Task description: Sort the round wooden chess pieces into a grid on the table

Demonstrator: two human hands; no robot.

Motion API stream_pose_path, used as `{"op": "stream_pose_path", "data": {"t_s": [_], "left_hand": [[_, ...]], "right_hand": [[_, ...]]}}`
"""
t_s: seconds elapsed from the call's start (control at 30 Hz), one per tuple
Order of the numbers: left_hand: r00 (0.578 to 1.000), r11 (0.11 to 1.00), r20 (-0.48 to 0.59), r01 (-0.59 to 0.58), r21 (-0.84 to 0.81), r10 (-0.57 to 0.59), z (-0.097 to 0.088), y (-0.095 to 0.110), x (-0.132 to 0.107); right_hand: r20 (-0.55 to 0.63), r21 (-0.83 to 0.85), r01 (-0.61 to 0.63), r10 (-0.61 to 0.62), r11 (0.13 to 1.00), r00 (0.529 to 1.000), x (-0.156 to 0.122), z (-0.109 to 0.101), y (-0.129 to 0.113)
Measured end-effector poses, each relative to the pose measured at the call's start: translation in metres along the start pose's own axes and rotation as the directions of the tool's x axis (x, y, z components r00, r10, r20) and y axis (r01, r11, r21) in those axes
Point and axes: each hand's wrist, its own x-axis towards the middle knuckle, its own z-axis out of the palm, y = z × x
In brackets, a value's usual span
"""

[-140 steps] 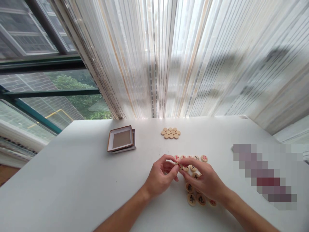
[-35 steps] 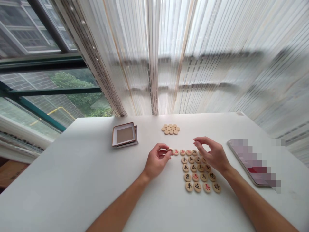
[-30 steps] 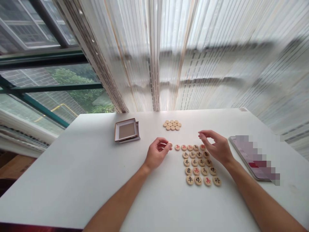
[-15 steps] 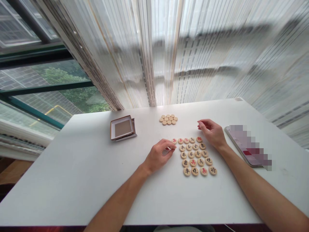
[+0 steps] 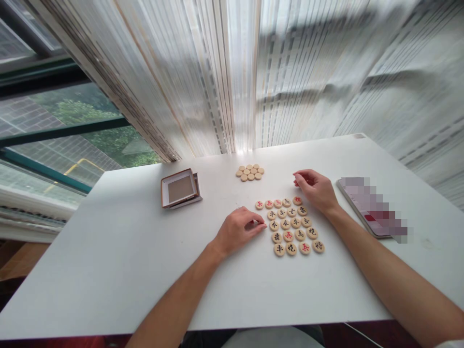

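Observation:
Round wooden Chinese chess pieces [image 5: 288, 236] with red or black characters lie face up in several rows. My left hand [image 5: 239, 229] rests at the left side of these rows. Its thumb and fingertips come together in a pinch with no piece visible between them, close to a black-marked piece [image 5: 274, 225]. Beyond the upper right corner, my right hand [image 5: 315, 188] lies on the table with its fingers curled in, and nothing shows in it. The red-marked piece [image 5: 297, 200] is nearest to it. Further back, plain-topped pieces [image 5: 249, 172] form a tight cluster.
A shallow open box [image 5: 181, 191] sits at the back left of the white table [image 5: 145, 270]. To the right of my right forearm lies a phone [image 5: 366, 205], its screen blurred out. Striped curtains [image 5: 239, 96] hang behind the table, and a window [image 5: 65, 135] is at the left.
The camera view has shifted slightly. My left fingertips have moved a little nearer to me, from beside the top row down to the second and third rows. The right hand looks unchanged.

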Motion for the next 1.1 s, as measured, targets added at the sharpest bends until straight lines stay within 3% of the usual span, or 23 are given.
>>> {"op": "stream_pose_path", "data": {"t_s": [0.47,0.7,1.1], "left_hand": [[0.998,0.991,-0.054,-0.027,0.133,0.034,0.005,-0.008,0.001],[0.993,0.986,0.015,-0.116,0.122,0.115,-0.002,-0.005,-0.001],[0.990,0.986,-0.078,-0.111,0.123,0.121,0.005,-0.018,-0.001]], "right_hand": [[0.018,-0.009,-0.012,0.012,1.000,1.000,-0.001,0.000,-0.004],[0.018,-0.011,-0.019,0.020,1.000,1.000,-0.002,0.000,-0.004],[0.030,-0.017,-0.033,0.033,0.999,0.999,-0.001,0.000,-0.004]]}}
